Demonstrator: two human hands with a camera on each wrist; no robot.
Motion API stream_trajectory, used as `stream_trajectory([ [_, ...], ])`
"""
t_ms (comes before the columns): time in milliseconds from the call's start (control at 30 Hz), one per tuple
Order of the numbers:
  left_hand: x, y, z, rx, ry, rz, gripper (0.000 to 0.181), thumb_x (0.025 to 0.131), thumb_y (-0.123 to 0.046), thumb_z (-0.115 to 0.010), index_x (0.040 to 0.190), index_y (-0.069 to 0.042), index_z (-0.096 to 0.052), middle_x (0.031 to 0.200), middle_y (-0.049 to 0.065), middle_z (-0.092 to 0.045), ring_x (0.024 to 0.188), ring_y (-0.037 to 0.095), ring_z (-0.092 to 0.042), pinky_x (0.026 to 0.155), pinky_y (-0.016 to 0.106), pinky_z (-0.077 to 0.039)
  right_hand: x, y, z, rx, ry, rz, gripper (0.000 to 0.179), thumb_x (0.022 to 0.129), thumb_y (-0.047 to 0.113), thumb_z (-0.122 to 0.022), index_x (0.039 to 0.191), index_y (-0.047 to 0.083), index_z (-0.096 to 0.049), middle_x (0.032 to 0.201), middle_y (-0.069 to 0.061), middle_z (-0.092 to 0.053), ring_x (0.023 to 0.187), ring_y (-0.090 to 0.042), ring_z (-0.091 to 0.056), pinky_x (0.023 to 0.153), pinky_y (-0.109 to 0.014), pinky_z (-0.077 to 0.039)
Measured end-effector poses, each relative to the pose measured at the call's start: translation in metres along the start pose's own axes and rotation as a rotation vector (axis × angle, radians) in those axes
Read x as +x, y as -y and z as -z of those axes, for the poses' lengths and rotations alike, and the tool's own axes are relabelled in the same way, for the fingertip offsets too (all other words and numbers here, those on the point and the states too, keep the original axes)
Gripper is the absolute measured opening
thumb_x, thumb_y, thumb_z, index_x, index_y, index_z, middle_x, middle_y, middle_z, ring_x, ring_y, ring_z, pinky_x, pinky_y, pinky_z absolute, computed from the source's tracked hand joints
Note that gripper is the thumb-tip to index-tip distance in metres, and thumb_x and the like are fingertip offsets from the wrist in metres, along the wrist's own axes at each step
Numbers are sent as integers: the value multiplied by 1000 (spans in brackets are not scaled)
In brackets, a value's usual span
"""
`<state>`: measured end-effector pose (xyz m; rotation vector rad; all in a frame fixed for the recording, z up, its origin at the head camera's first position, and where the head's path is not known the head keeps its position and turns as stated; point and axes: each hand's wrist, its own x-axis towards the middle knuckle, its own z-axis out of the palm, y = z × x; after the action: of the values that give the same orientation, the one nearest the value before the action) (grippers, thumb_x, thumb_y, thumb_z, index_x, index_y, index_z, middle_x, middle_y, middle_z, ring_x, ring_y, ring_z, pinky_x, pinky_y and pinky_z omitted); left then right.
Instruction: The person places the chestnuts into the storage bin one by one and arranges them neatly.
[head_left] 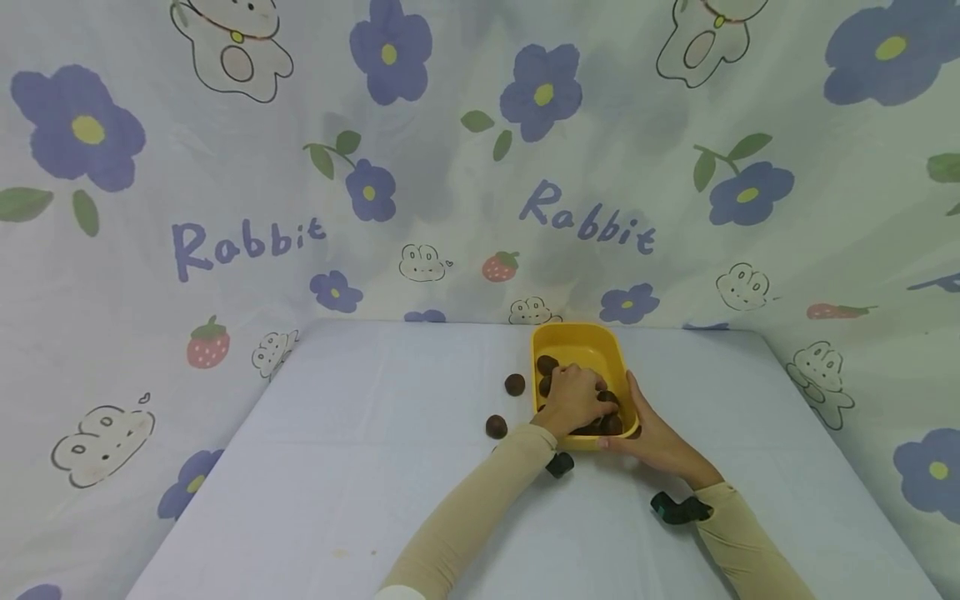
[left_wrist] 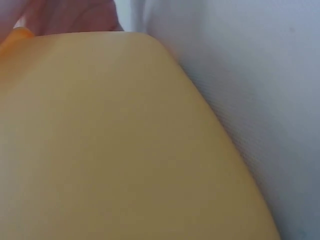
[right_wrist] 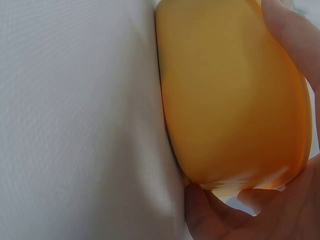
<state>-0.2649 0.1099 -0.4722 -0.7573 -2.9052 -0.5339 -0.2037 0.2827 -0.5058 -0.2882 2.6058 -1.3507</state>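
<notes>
A yellow plastic bin (head_left: 581, 335) stands near the table's back edge with several dark brown balls (head_left: 547, 364) inside. My left hand (head_left: 573, 398) reaches into it from the front left, fingers curled down among the balls; one ball lies between thumb and fingers. My right hand (head_left: 660, 442) grips the bin's front right corner, its thumb along the right side and other fingers at the front. In the right wrist view, fingers (right_wrist: 205, 212) curl against the bin's yellow wall (right_wrist: 225, 100). Only the bin's outer wall (left_wrist: 125, 135) and a blurred bit of hand show in the left wrist view.
Two loose brown balls, one farther back (head_left: 514, 384) and one nearer (head_left: 496, 427), lie on the white-covered table (head_left: 337, 467) left of the bin. Black wrist devices show below the left wrist (head_left: 560, 464) and by the right sleeve (head_left: 678, 508). Printed cloth (head_left: 450, 167) hangs behind.
</notes>
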Motion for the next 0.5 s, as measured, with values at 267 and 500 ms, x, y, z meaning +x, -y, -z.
stream_trajectory([
  [267, -6, 10, 19, -192, -82, 3, 36, 91, -43, -78, 117, -17, -80, 116, -6, -79, 114, 17, -67, 110, 42, -45, 0, -1, 0, 4, 0, 1, 132, 86, 45, -82, 163, 19, 23, 174, -21, 9, 158, -53, -10, 119, -74, -19],
  [500, -25, 44, 65, -521, -166, 45, 38, 91, -36, -80, 118, -9, -77, 112, 7, -78, 101, 26, -71, 87, 34, -59, 1, 0, 1, -9, -5, -15, 133, 85, 48, -82, 163, 21, 22, 174, -18, 11, 159, -51, -3, 120, -75, -14],
])
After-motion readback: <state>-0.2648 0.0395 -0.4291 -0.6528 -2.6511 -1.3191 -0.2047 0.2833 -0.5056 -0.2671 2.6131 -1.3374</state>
